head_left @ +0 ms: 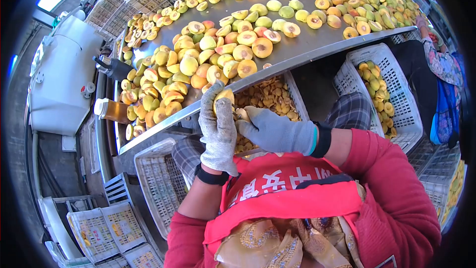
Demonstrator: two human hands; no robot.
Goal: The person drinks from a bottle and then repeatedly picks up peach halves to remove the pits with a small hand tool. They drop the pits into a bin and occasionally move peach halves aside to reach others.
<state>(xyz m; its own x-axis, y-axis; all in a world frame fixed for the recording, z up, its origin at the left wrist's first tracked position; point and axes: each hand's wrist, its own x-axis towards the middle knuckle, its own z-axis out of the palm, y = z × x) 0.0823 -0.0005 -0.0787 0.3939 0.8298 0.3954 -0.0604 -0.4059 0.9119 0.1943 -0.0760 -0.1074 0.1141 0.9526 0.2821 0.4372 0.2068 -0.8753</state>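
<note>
My left hand (218,129), in a pale knitted glove, is closed around a yellow peach half (224,98) just past the table's near edge. Close beside it, my right hand (277,130), in a grey-blue glove, is closed, with fingers pinched towards the fruit. A small tan piece shows at its fingertips; I cannot make out whether it is a tool handle or fruit. Below both hands stands a crate (296,100) of brownish-yellow pieces, partly hidden by my gloves. Many cut peach halves (245,68) lie on the metal table (307,44) ahead, several with pits showing.
A jar of amber liquid (113,110) and a dark bottle (119,68) stand at the table's left end. White crates stand by my left (161,183) and right (404,99) legs, the right one holding peach halves. Another person's patterned sleeve (441,62) shows at far right.
</note>
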